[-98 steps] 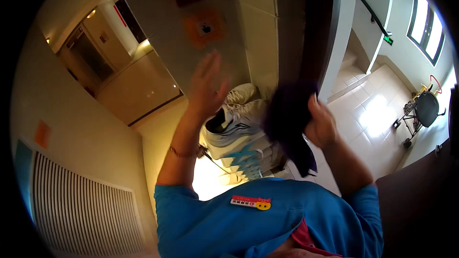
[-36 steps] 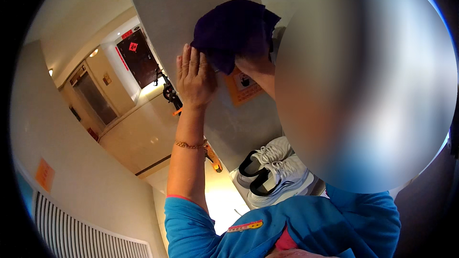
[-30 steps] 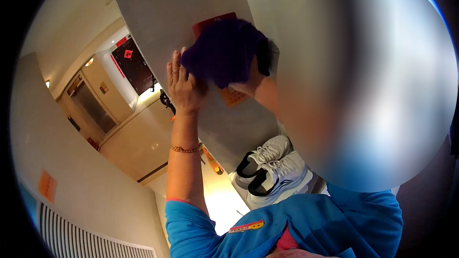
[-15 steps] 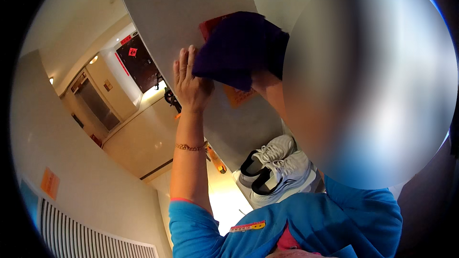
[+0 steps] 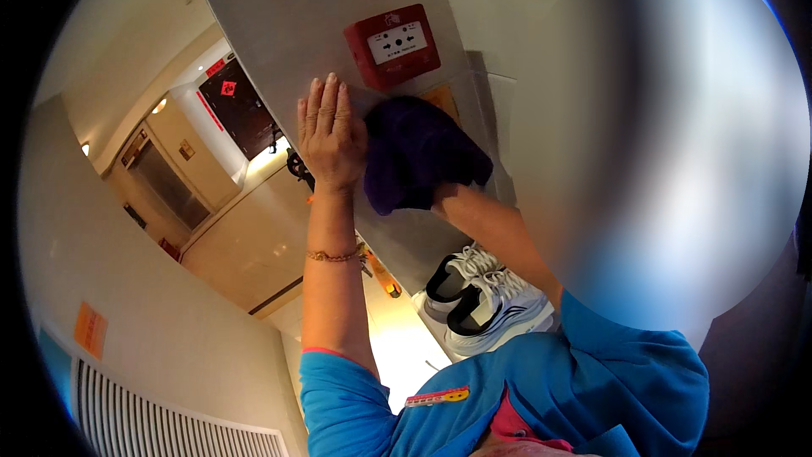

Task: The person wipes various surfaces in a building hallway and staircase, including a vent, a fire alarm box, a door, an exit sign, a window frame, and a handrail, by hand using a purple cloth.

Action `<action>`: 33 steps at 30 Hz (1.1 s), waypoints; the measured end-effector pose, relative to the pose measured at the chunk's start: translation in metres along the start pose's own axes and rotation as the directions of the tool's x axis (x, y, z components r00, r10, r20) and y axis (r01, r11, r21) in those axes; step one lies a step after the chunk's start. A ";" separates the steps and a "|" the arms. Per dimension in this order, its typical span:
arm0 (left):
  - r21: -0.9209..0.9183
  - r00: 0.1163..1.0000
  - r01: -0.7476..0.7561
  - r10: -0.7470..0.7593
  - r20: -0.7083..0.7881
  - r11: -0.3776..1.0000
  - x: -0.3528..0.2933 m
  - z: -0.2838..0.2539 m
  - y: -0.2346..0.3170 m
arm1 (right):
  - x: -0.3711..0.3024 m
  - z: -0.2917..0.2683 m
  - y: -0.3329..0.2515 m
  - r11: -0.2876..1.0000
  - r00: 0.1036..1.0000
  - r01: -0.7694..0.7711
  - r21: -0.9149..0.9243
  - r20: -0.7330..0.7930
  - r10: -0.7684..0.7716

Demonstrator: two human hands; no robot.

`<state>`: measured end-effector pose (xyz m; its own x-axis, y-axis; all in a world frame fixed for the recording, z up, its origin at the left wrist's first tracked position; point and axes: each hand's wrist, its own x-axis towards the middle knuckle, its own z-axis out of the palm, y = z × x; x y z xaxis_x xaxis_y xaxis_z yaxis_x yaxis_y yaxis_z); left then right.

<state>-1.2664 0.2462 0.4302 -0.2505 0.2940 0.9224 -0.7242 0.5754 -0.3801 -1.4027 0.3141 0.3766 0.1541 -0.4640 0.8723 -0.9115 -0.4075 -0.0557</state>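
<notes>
Currently, we record a purple cloth (image 5: 423, 152) against the grey wall (image 5: 292, 13), just below the red fire-alarm call point (image 5: 393, 45), overlapping an orange notice (image 5: 441, 103) whose upper part shows. Our right hand (image 5: 446, 197) runs in under the cloth from the lower right; the fabric covers its fingers, so we cannot tell how they are set. Our left hand (image 5: 331, 142) is open, fingers straight and together, palm to the wall near that wall's left edge and just beside the cloth. A gold-coloured bracelet (image 5: 331, 256) circles the left wrist. Near the wall's lower edge we note a pair of white sneakers (image 5: 499, 313), side by side, dark-lined, laces showing. Lower left: a louvred vent (image 5: 161, 419). The right portion of the view is blurred.
</notes>
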 end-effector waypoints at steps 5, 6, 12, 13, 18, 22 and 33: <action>0.008 1.000 -0.022 0.022 0.017 1.000 0.004 -0.003 0.003 | 0.019 -0.022 0.044 0.877 0.964 0.250 -0.411 0.025 -0.263; 0.003 1.000 -0.022 0.022 0.020 1.000 0.003 -0.004 0.003 | 0.021 -0.030 0.053 0.907 0.974 0.195 -0.373 -0.035 -0.223; 0.027 0.999 -0.015 0.014 0.036 1.000 0.003 -0.004 0.007 | 0.017 -0.027 0.059 0.981 0.956 -0.045 -0.190 -0.293 -0.013; 0.034 0.999 -0.011 0.010 0.034 0.999 0.000 -0.002 0.005 | 0.013 -0.018 0.052 0.985 0.960 -0.036 -0.168 -0.281 -0.013; 0.024 0.999 0.010 -0.011 0.043 1.000 -0.010 -0.001 0.003 | -0.020 0.046 0.008 0.999 0.995 0.024 -0.034 -0.096 -0.027; 0.012 0.999 0.020 -0.021 0.049 1.000 -0.011 -0.004 -0.002 | -0.048 0.092 0.009 0.986 1.000 0.008 0.164 0.023 -0.012; 0.047 0.999 -0.035 0.034 0.010 0.998 -0.031 0.017 0.003 | -0.047 0.018 0.076 0.987 0.971 -0.159 -0.025 -0.187 0.152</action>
<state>-1.2715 0.2255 0.4020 -0.2813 0.3061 0.9095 -0.7442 0.5287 -0.4082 -1.4721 0.2910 0.3230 -0.0599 -0.3652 0.9290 -0.9338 -0.3083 -0.1814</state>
